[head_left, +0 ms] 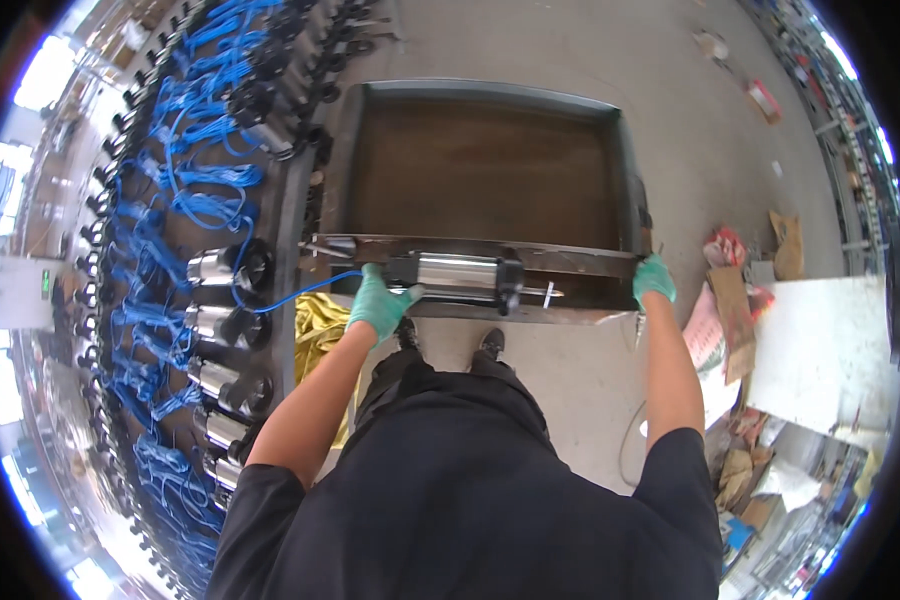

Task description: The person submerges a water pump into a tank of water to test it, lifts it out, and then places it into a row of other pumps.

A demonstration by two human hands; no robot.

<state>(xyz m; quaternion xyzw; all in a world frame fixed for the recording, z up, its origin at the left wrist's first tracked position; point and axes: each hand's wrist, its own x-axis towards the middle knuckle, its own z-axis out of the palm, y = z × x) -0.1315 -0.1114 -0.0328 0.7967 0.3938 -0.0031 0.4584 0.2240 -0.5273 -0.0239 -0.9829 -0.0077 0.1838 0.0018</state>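
A steel cylindrical motor [457, 275] with black end caps lies lengthwise along the front ledge of a dark metal tank [490, 93]. A thin shaft points right from it, and a blue cable [315, 287] runs off its left end. My left hand [377, 305], in a green glove, is closed around that left end, thumb on the near side. At the tank's front right corner, my right hand [654, 282], gloved too, is closed with its fingers curled. What it holds is hard to make out; a thin piece hangs just below it.
On the left, a long rack holds several similar motors [225, 325] with bundled blue cables [215, 208]. Yellow cloth [317, 335] lies by the tank's near left corner. To the right are a white panel [820, 350], sacks [705, 330] and cardboard [734, 325].
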